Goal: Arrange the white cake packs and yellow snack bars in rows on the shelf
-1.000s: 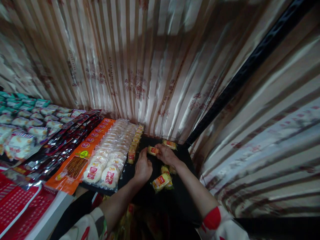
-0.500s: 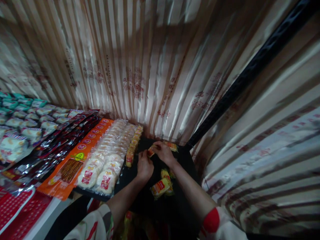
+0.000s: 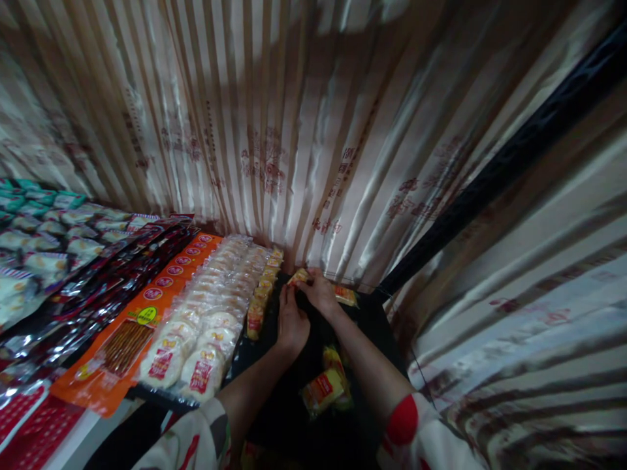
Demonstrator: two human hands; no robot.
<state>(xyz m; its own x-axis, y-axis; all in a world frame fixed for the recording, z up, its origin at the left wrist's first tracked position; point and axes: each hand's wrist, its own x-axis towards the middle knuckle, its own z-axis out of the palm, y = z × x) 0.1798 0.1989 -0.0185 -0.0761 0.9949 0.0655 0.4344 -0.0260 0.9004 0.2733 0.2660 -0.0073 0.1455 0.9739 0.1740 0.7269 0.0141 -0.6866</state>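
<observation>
At the back of the black shelf (image 3: pixel 274 398), a small yellow-and-red wrapped snack (image 3: pixel 298 277) is between my hands. My right hand (image 3: pixel 321 294) pinches its near right side. Closed fingers of my left hand (image 3: pixel 294 325) press against its left side. Left of them runs a row of similar wrapped snacks (image 3: pixel 263 297), standing apart from my left hand. One more yellow packet (image 3: pixel 346 295) lies just right of my right hand. Nearer to me, loose yellow packets (image 3: pixel 323 390) lie overlapping between my forearms.
Rows of round white crackers in clear wrap (image 3: pixel 202 375) lie further left. Beside them are an orange bag of stick snacks (image 3: pixel 126 343), dark shiny packets (image 3: pixel 108 287) and small white bags (image 3: pixel 46 261). A pleated curtain (image 3: pixel 274 130) hangs behind; a black post (image 3: pixel 441 241) slants at right.
Both hands have moved slightly toward the curtain with the wrapped snack, which now sits at the shelf's back. The view has shifted a little.
</observation>
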